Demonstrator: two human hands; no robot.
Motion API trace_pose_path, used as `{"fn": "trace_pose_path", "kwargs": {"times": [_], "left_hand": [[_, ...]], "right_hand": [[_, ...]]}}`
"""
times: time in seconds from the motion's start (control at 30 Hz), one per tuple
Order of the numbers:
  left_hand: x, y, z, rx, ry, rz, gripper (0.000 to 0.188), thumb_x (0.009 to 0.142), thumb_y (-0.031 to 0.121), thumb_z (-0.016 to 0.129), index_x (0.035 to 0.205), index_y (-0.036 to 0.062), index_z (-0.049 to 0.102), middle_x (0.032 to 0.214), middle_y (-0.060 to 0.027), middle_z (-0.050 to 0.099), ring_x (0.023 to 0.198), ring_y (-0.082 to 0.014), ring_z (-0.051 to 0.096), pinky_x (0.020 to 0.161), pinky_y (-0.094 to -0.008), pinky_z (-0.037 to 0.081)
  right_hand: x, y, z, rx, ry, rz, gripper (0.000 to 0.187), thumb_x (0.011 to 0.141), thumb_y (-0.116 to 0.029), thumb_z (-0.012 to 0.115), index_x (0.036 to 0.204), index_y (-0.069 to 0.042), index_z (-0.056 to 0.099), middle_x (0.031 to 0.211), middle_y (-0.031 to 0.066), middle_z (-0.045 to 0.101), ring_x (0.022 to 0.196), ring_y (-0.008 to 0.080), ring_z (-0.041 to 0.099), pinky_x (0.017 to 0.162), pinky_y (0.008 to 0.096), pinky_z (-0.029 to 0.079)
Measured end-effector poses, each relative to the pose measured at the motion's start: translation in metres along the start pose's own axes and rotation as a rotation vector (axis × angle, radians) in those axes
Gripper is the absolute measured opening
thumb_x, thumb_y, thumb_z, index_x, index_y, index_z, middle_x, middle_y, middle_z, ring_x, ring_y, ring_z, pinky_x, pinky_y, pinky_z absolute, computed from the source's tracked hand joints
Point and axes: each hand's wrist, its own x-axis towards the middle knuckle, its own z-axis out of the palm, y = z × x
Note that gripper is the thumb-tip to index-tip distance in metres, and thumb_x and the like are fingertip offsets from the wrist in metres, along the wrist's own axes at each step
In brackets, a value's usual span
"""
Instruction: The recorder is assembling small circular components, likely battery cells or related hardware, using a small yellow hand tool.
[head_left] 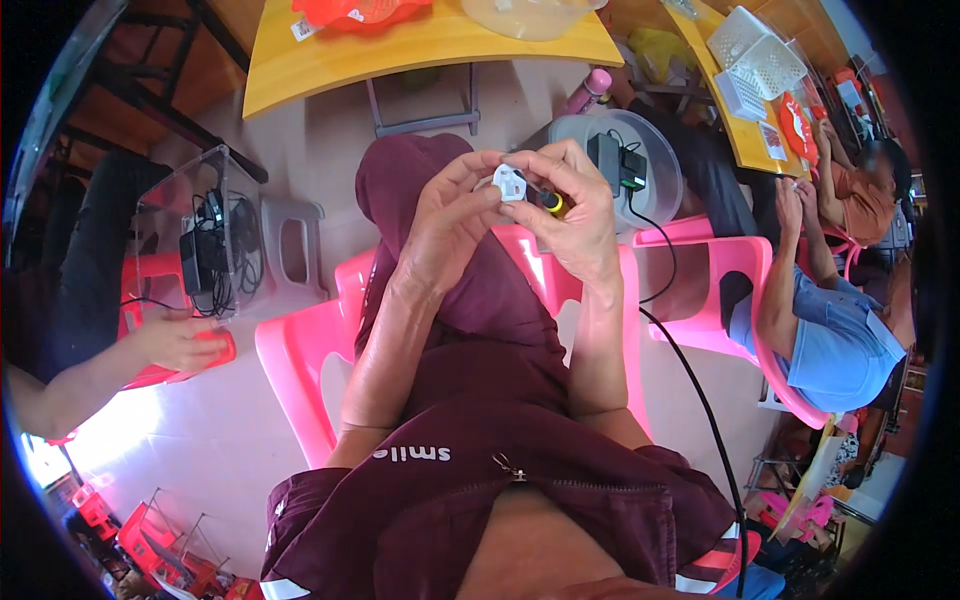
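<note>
My two hands meet above my lap. Between the fingertips is a small white plastic part (510, 184) with openings in its face; it looks like a plug housing. My left hand (441, 222) is closed, its thumb and fingers pinching the part from the left. From the right, the thumb and forefinger of my right hand (582, 222) also grip its edge. A black-and-yellow handle (552, 202), like a screwdriver's, lies within my right hand, partly hidden by the fingers. Its far end cannot be made out.
Ahead stands a yellow table (440, 52) bearing a red dish (365, 12) and a clear bowl (530, 18). A clear tub (665, 160) at right holds black adapters (618, 162); a clear box (215, 165) at left holds cables. A black cable (700, 385) runs along my right side. Co-workers sit both sides.
</note>
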Motion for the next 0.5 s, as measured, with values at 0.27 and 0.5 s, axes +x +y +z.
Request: {"fn": "trace_pose_path", "kwargs": {"times": [0.27, 0.5], "left_hand": [[0.001, 0.012, -0.03, 0.199, -0.114, -0.17, 0.029, 0.092, 0.019, 0.054, 0.113, -0.001, 0.057, 0.101, -0.0091, 0.064, 0.089, -0.0154, 0.064, 0.071, -0.0262, 0.055], [0.001, 0.013, -0.001, 0.082, 0.023, 0.002, 0.027, 0.088, 0.008, 0.058, 0.113, -0.0012, 0.059, 0.103, -0.0108, 0.064, 0.092, -0.0154, 0.063, 0.082, -0.0303, 0.055]], "right_hand": [[0.003, -0.008, -0.008, 0.018, -0.144, -0.028, 0.043, 0.061, 0.005, 0.075, 0.103, -0.002, 0.066, 0.085, 0.006, 0.053, 0.078, 0.0159, 0.055, 0.069, 0.0266, 0.045], [-0.014, -0.008, -0.005, 0.143, 0.114, 0.069, 0.027, 0.083, -0.003, 0.057, 0.108, -0.006, 0.067, 0.08, 0.0036, 0.048, 0.07, 0.0127, 0.044, 0.061, 0.0228, 0.036]]}}
